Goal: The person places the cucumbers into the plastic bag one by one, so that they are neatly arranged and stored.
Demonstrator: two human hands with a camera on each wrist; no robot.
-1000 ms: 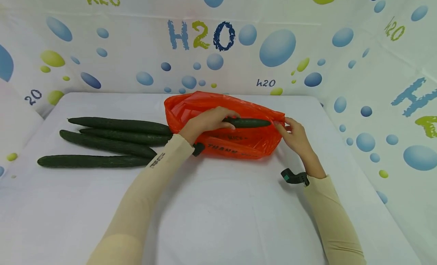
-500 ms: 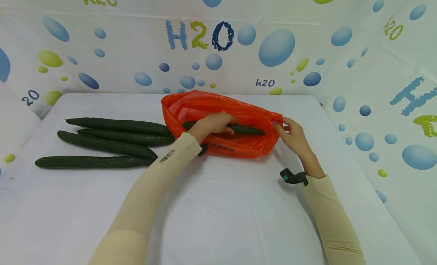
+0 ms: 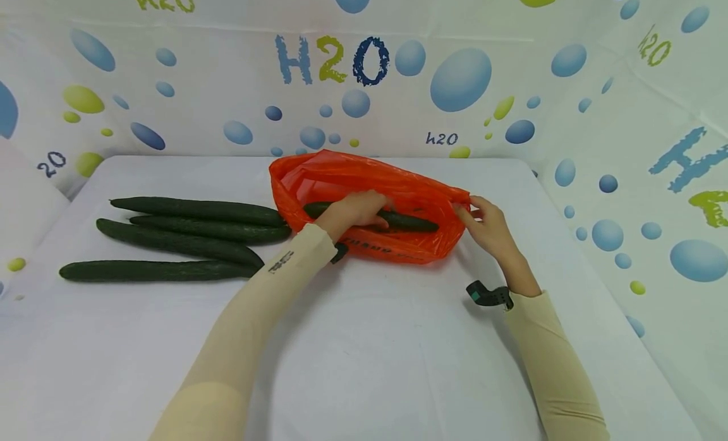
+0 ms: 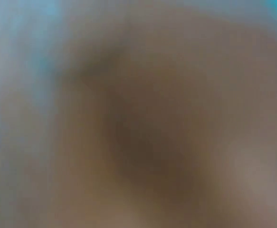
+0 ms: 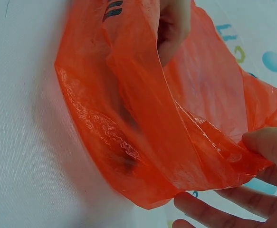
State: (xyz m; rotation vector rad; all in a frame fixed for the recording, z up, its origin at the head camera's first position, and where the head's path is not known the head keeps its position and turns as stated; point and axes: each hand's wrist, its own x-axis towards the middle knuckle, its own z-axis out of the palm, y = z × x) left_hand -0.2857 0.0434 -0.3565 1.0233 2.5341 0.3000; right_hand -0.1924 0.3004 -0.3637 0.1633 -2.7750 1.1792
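The cucumber (image 3: 409, 222) has moved down into the bag (image 3: 392, 179) since a second ago, where we find the left hand (image 3: 354, 211) gripping it. We observe the right hand (image 3: 488, 225) pinching the bag's rim; four more cucumbers (image 3: 170, 240) lie left on the worktop (image 3: 364, 352).

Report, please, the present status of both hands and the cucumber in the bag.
Left hand holds cucumber inside open red bag. Right hand pinches bag's right end. Four other cucumbers left of bag; nothing seen in the way.
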